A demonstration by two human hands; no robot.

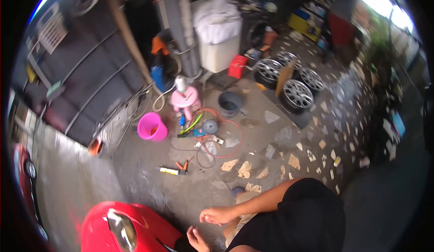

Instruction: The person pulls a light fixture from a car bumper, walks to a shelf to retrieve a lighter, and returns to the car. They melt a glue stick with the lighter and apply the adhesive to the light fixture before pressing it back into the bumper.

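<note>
My right hand [218, 216] reaches in from the right on a bare forearm below a black sleeve. Its fingers are loosely bent, with nothing visible in them. Below it, near the bottom edge, is my left hand [197, 240], fingers somewhat apart and holding nothing I can see; its wrist is partly hidden. Close beside the left hand lies the glossy red body panel [151, 222] of a vehicle, fitted with a lamp [122, 230]. Both hands appear apart from the panel. On the floor ahead rests a caulking gun [174, 170] with orange handles and a white and yellow tube.
A pink bucket [152, 127], a pink stool [184, 98] and a dark bucket [230, 103] stand on the concrete. Orange hose [239, 136] and tools are tangled nearby. Several wheel rims [297, 94] sit right of a red box [237, 66]. Broken tile pieces [244, 169] dot the floor.
</note>
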